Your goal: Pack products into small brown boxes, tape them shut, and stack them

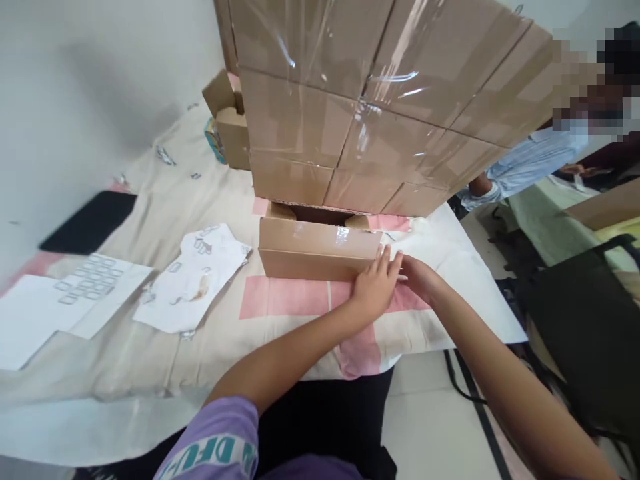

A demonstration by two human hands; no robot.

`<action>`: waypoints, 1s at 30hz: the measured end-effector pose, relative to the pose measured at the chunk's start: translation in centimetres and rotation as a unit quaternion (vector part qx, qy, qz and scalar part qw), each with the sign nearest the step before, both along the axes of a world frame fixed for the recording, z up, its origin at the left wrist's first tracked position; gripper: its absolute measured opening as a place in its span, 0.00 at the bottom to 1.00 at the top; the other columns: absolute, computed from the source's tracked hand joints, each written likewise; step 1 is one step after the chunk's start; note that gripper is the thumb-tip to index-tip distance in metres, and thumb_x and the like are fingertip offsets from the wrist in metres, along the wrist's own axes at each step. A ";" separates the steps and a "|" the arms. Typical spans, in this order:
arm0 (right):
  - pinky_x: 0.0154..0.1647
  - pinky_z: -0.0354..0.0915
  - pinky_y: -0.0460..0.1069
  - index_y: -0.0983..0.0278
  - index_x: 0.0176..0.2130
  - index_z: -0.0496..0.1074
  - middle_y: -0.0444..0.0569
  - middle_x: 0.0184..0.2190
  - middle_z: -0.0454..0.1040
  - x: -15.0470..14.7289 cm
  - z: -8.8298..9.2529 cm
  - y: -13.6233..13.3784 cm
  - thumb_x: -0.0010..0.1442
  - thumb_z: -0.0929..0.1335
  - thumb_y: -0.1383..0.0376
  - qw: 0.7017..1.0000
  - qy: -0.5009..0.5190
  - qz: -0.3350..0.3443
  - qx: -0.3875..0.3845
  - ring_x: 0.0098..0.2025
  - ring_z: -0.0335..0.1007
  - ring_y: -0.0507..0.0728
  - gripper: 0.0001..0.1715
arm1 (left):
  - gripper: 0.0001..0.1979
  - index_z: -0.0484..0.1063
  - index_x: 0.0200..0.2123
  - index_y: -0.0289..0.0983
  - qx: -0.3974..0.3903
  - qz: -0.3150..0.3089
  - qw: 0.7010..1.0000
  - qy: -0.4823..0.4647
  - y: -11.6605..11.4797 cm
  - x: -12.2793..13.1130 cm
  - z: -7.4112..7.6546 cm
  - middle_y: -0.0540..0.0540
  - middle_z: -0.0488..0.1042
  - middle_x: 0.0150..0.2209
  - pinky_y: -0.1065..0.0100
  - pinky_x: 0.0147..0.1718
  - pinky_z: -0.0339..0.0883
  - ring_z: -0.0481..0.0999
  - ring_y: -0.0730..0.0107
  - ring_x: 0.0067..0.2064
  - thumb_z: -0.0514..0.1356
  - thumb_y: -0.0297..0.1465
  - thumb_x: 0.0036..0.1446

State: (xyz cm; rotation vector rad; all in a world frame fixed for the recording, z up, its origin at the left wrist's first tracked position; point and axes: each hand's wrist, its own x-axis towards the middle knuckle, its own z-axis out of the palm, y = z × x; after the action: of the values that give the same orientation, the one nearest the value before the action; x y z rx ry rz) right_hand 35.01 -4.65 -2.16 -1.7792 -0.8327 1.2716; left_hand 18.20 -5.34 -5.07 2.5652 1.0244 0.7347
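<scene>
A long, low cardboard box (310, 263) lies on the cloth-covered table, with its top flaps raised and its dark inside showing. At its right front corner my left hand (376, 288) rests with outstretched fingers against the cardboard. My right hand (417, 277) is just beside it at the box's right end. Its fingers are mostly hidden behind my left hand, so their grip cannot be made out. Directly behind the box rises a tall stack of cardboard cartons (300, 120) bound in shiny clear film.
White sheets (193, 280) with small clear bits lie to the left, near more paper (95, 293) and a flat black item (90, 222). Another open carton (234, 137) stands at the back left. A person in a blue sleeve (525, 163) and a dark chair (590, 320) are on the right.
</scene>
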 end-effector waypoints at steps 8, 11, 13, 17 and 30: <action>0.33 0.70 0.53 0.62 0.30 0.78 0.54 0.34 0.82 -0.2 1.1 -0.5 0.56 0.70 0.58 0.999 0.028 0.008 -0.042 0.32 0.72 0.58 0.11 | 0.45 0.46 0.73 0.35 -0.115 0.042 0.992 -0.033 3.0 -2.0 -2.7 0.33 0.54 0.72 0.58 0.59 0.67 0.59 0.48 0.70 0.64 0.38 0.59; 0.34 0.69 0.52 0.62 0.30 0.79 0.53 0.33 0.81 -0.5 1.1 -0.7 0.55 0.70 0.59 0.999 0.025 0.014 -0.043 0.33 0.72 0.58 0.10 | 0.51 0.43 0.73 0.36 -0.147 0.041 0.986 -0.061 3.2 -2.3 -2.8 0.32 0.58 0.70 0.58 0.59 0.66 0.63 0.48 0.68 0.67 0.41 0.55; 0.34 0.69 0.52 0.62 0.30 0.79 0.53 0.33 0.80 -0.8 1.1 -0.9 0.55 0.70 0.59 0.998 0.024 0.013 -0.048 0.33 0.72 0.58 0.10 | 0.52 0.42 0.73 0.37 -0.156 0.031 0.984 -0.075 3.4 -2.4 -2.8 0.33 0.60 0.69 0.59 0.59 0.65 0.64 0.49 0.67 0.68 0.42 0.54; 0.37 0.69 0.54 0.62 0.31 0.78 0.53 0.33 0.80 -1.4 1.4 -1.3 0.56 0.69 0.58 0.998 0.024 0.007 -0.057 0.33 0.73 0.59 0.11 | 0.52 0.42 0.73 0.39 -0.169 0.017 0.982 -0.082 3.5 -2.7 -2.6 0.35 0.61 0.69 0.59 0.57 0.65 0.65 0.49 0.66 0.67 0.43 0.54; 0.43 0.70 0.53 0.61 0.30 0.78 0.52 0.42 0.81 -4.8 2.4 -4.7 0.56 0.72 0.57 0.998 0.010 -0.056 0.005 0.46 0.75 0.62 0.09 | 0.55 0.45 0.73 0.41 -0.142 0.028 0.985 -0.090 3.3 -2.4 -2.8 0.37 0.60 0.68 0.58 0.56 0.65 0.66 0.46 0.64 0.69 0.44 0.47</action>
State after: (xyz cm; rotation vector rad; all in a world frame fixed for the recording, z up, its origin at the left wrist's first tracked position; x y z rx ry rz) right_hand 30.20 -9.33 0.27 -1.7764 -0.7163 1.2089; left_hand 15.77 -2.05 -7.89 2.1943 1.0627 0.7585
